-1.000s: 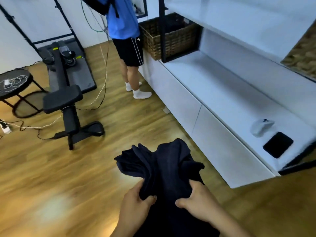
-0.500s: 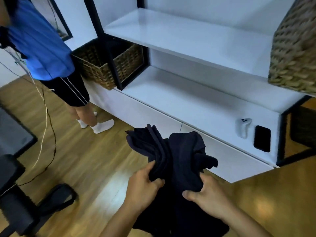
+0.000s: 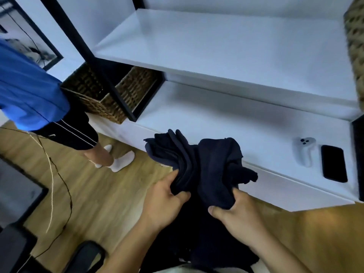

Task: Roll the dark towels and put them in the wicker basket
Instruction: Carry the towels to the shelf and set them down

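Note:
A bunch of dark navy towels (image 3: 204, 166) is held up in front of me, crumpled, its lower part hanging down out of view. My left hand (image 3: 165, 201) grips the left folds of the bunch. My right hand (image 3: 234, 213) grips its lower right side. A wicker basket (image 3: 110, 95) stands on the low white shelf at the left, behind a black frame post. Part of a second wicker basket (image 3: 354, 46) shows at the right edge, on the upper shelf.
The white lower shelf (image 3: 226, 119) carries a white controller (image 3: 304, 150) and a black phone (image 3: 333, 163) at the right. A person in a blue shirt (image 3: 29, 91) stands by the left basket. Cables (image 3: 59, 184) cross the wooden floor; black equipment sits bottom left.
My view has moved closer to the shelf unit and turned right. Both hands keep their grip on the towels, which have risen toward the lower shelf's edge.

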`<state>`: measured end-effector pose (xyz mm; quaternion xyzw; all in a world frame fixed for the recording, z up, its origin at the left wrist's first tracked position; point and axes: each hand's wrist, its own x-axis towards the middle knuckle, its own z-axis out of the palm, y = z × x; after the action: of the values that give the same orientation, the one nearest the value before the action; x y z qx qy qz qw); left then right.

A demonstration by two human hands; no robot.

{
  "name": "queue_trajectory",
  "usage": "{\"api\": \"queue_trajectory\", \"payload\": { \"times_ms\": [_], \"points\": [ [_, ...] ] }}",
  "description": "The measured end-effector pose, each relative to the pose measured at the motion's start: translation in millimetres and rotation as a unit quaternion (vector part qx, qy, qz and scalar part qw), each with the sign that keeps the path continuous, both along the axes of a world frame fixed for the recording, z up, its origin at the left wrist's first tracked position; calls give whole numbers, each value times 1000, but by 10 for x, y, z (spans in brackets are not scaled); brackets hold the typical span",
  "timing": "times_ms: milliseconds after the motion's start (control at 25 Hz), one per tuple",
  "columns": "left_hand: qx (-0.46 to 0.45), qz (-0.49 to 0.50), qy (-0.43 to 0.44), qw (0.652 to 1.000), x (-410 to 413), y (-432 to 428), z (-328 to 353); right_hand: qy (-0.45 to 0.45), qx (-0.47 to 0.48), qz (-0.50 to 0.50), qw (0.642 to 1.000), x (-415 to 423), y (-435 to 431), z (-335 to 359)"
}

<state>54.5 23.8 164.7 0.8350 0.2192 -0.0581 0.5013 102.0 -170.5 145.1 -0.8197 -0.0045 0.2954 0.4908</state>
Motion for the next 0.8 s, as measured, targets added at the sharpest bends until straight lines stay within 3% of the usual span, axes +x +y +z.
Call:
{"api": "queue_trajectory", "payload": {
  "times_ms": [360, 480, 800],
  "points": [
    [-72, -98, -11, 993, 965, 723, -189, -38, -37, -151, 987, 457, 739, 145],
    [-36, -119, -51, 991, 1381, 886, -105, -50, -39, -207, 976, 697, 1015, 272],
    [-136, -61, -129, 980, 2420, 1255, -196, -128, 11, -262, 956, 1656, 1444, 303]
  ]
}}
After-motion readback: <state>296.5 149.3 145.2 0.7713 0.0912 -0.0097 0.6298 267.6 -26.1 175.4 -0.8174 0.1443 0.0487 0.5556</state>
